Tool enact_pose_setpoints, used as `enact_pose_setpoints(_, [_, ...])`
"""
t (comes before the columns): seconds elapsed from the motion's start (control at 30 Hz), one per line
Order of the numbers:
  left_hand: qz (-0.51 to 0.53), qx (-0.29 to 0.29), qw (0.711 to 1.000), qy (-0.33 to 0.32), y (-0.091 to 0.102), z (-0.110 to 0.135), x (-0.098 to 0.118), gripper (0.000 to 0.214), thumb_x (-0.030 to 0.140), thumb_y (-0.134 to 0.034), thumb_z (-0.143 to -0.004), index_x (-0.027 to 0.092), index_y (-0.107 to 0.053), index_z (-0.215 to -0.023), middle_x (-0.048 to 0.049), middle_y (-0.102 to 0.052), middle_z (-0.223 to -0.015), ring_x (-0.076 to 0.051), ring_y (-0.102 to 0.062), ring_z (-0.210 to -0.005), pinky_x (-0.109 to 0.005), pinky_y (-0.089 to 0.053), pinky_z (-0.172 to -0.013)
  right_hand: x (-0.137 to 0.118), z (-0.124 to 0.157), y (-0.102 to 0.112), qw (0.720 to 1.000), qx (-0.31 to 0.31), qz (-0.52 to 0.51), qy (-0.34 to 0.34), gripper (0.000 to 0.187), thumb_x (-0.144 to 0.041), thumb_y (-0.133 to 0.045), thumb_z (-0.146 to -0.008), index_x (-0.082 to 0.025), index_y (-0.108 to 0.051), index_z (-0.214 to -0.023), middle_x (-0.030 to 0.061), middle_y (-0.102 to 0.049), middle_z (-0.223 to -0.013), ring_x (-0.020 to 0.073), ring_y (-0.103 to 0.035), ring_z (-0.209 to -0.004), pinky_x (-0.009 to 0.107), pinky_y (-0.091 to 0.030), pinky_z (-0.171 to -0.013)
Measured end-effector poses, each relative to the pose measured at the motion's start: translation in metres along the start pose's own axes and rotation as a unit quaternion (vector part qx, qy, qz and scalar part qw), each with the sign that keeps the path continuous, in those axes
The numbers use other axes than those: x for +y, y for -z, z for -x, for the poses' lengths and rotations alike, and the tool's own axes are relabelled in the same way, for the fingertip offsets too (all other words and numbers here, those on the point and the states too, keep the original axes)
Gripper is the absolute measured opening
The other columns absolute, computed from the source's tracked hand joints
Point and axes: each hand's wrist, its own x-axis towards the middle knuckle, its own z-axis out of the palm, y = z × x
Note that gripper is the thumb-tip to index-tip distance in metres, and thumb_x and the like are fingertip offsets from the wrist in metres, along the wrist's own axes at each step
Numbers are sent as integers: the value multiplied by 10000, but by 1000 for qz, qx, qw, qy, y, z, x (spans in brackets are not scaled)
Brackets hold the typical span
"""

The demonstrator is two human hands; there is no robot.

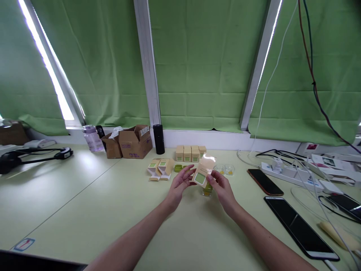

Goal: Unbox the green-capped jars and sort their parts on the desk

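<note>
Above the table, my right hand [224, 188] pinches a small tan cardboard box [200, 177] with a green window, thumb on its front. Its glossy top flap stands up. My left hand [180, 184] is open beside the box's left edge, fingers spread; whether the fingertips touch it I cannot tell. Just beneath the box shows a small clear container with green in it [207, 191], partly hidden by the box and my right hand. Behind my left hand lie opened tan boxes [160, 169] and a green lid-like piece [178, 168]. Clear cups with yellow bits [229, 170] stand beyond my right hand.
Several upright tan boxes [187, 153] line the back, near a black cylinder [159, 139] and a brown carton [135, 142]. Two phones [265, 181] and a power strip with cables [290, 175] lie right. A headset [36, 156] lies far left.
</note>
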Motion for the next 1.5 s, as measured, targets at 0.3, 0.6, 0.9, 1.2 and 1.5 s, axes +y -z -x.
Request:
enact_pose_setpoints(0.3, [-43,-38,997,-43,-9,3,-9,544,324,-731,-929,271,-552,-1440,-142,-538,-1538,-338,-477,-1449,-467,-448,-1145,5,-2,-2,1000,14,5,2,477,-639,-649,-904,-205,-727,-1086,84,-743,-975,271,-656,-959,377,-498,-851])
enact_pose_setpoints(0.6, [-60,-26,997,-52,-7,2,-9,528,336,-738,-928,271,-557,-1420,-148,-548,-1517,-336,-461,-1465,-461,-449,-1148,4,-2,-2,999,9,39,0,508,-674,-647,-888,-204,-714,-1068,94,-761,-1028,266,-658,-933,342,-451,-780])
enact_pose_setpoints(0.9, [-53,-18,997,-53,-7,0,-8,509,346,-749,-917,253,-568,-1384,-147,-569,-1486,-322,-497,-1424,-439,-444,-1136,7,-4,-2,999,1,49,12,492,-660,-661,-876,-198,-704,-1043,72,-730,-975,248,-649,-922,328,-441,-765])
enact_pose_setpoints(1.2, [-51,-3,998,-41,-8,1,-2,511,341,-772,-881,250,-590,-1349,-129,-623,-1383,-298,-575,-1296,-396,-471,-1055,1,0,-5,999,-22,21,16,488,-660,-689,-861,-217,-704,-1067,104,-766,-1060,277,-693,-996,384,-531,-857])
enact_pose_setpoints(1.5, [-77,8,995,-59,-11,0,-2,480,258,-751,-846,240,-589,-1298,-106,-636,-1264,-286,-581,-1213,-393,-468,-1025,2,-1,-5,999,-34,-25,-3,527,-677,-760,-799,-206,-712,-1031,107,-773,-993,274,-707,-937,384,-565,-849])
